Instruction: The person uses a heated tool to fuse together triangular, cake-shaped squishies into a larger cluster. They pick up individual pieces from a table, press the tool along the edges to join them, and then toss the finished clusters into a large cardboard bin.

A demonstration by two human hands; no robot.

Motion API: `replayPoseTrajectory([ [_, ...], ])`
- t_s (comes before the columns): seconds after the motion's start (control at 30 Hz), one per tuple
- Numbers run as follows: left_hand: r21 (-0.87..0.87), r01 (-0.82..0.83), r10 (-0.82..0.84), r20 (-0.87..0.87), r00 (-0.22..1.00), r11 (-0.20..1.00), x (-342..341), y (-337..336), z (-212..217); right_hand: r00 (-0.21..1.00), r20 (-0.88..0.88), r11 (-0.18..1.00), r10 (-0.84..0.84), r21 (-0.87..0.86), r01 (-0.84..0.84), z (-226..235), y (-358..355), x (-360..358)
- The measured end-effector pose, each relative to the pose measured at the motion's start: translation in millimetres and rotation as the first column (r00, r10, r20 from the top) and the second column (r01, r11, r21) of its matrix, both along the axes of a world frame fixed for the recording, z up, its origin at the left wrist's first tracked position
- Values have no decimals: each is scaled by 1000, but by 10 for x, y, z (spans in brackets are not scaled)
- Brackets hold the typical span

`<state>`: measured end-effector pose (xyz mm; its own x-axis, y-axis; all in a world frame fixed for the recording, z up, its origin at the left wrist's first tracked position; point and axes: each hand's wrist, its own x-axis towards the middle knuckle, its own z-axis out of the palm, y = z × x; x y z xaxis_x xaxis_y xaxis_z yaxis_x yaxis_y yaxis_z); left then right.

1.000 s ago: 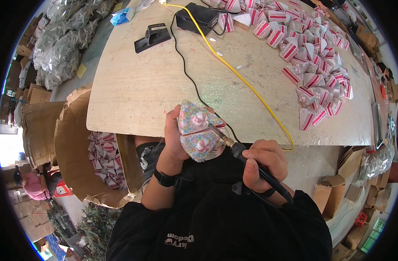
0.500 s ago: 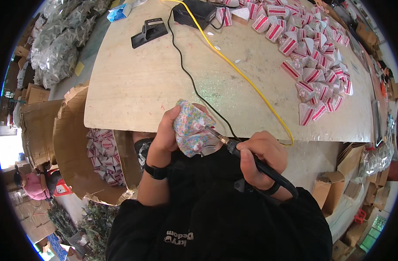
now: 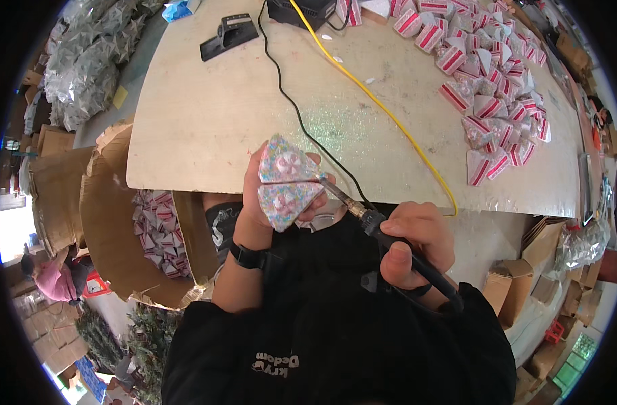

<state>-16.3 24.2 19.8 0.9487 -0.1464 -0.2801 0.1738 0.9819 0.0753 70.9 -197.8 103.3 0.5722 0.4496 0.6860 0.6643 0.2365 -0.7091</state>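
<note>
- Pink-and-blue speckled wedges [image 3: 288, 177]: two, side by side, held before the body at the near edge of the table [image 3: 207, 128].
- Left hand [image 3: 253, 196]: clasping both wedges from behind.
- Right hand [image 3: 419, 243]: thumb and fingers pinching a black-handled iron [image 3: 374, 222].
- Metal tip [image 3: 337, 192]: at the wedges' narrow ends; contact cannot be told.
- Red-striped wedges [image 3: 492, 106]: heaped on the table, right side.

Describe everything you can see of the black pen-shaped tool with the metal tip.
The black, pen-shaped tool with a slim metal tip has a plastic-looking handle and a narrower, discoloured metal front. Held in the right hand's grip, it slants up and leftward, its tip at the right-hand points of two pastel, sprinkle-speckled wedges; contact can't be confirmed. Its rear end blends into the dark clothing.
</note>
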Motion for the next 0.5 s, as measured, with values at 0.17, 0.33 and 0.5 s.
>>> replayPoseTrajectory([
  [0.17, -127, 64, -45, 143, 989, 990, 23, 30, -140, 987, 38, 987, 159, -16, -158, -4, 23, 4],
  [0.33, -198, 204, -156, 236, 959, 959, -21, -17, 30, 951, 115, 957, 288, -62, -282, 53, 80, 36],
  [0.5, -15, 170, -170, -74, 983, 985, 3, -49, 86, 910, 188, 924, 369, -184, -336, 100, 73, 30],
])
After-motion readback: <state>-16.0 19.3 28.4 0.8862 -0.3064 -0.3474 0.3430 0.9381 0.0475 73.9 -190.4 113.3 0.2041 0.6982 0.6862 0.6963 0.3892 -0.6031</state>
